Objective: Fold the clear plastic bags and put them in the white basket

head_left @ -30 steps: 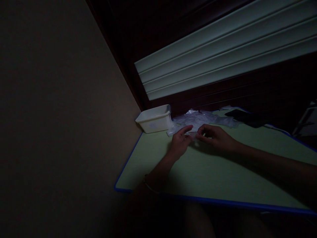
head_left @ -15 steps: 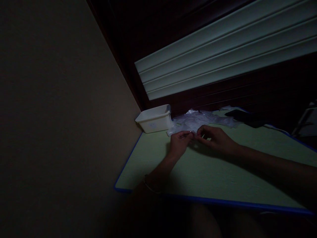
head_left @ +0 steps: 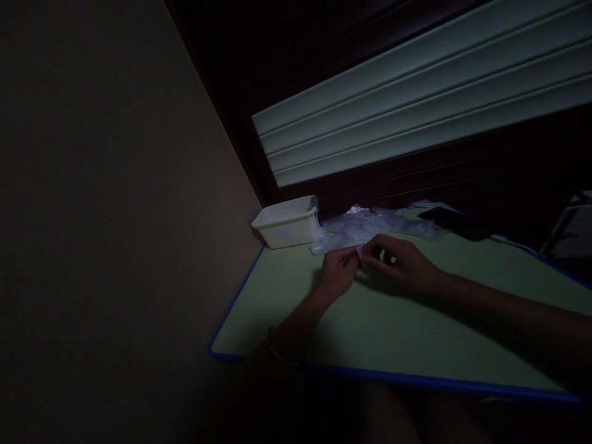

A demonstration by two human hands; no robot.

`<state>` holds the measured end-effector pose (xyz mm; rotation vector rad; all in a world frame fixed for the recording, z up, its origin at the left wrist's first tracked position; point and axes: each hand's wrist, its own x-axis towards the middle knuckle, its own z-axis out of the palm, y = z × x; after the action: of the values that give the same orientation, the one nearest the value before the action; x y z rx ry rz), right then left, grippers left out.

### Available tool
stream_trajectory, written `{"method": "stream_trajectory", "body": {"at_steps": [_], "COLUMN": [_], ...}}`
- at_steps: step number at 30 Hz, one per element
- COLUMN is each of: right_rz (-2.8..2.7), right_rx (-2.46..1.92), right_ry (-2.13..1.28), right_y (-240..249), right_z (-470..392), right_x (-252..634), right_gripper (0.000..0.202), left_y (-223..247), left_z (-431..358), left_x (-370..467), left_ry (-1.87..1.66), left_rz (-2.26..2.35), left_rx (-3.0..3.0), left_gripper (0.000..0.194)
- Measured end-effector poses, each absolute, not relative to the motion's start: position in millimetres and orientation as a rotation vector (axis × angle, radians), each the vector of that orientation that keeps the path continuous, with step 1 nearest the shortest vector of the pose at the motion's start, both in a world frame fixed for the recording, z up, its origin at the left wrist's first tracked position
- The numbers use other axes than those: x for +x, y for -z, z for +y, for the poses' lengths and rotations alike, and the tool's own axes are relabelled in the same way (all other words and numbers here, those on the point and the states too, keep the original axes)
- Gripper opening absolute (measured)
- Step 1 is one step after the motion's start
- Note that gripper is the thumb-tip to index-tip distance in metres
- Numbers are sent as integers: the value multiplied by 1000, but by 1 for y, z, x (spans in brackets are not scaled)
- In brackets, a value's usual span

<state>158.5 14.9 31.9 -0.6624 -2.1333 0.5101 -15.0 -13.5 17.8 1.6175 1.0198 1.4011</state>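
My left hand is closed, with its thumb and fingers pinched together above the table. Between its fingertips and those of my right hand shows a small, pale, clear-looking plastic piece; its kind is too dim and small to make out. The right hand's thumb and forefinger pinch at this piece, while its palm side leaves a gap. Just beyond both hands lies a spread pile of clear plastic bags. A white plastic bin stands left of the pile.
The light green table has a blue edge. A dark flat object lies at its back right. A plain wall rises on the left, and a dark panel with pale slats stands behind. The scene is very dim.
My right hand has shifted slightly left, closer to the left hand. The left fingers have curled in more, and the pale plastic piece between the hands shows more clearly.
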Motion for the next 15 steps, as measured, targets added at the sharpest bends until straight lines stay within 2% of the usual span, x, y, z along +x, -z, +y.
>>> {"method": "stream_trajectory", "body": {"at_steps": [7,15], "right_rz": [-2112,-1934], "right_rx": [-658,-724], "right_ry": [-469,-784], "right_y": [-32,-25], "right_z": [14,28], "right_x": [160,156], "right_gripper": [22,29], "left_y": [-14,-13], "left_z": [-11,-10], "left_x": [-16,-15], "left_ry": [-1384,-1372], "left_rz": [926,920], "left_rx": [1389,1288], "left_gripper": [34,38]}}
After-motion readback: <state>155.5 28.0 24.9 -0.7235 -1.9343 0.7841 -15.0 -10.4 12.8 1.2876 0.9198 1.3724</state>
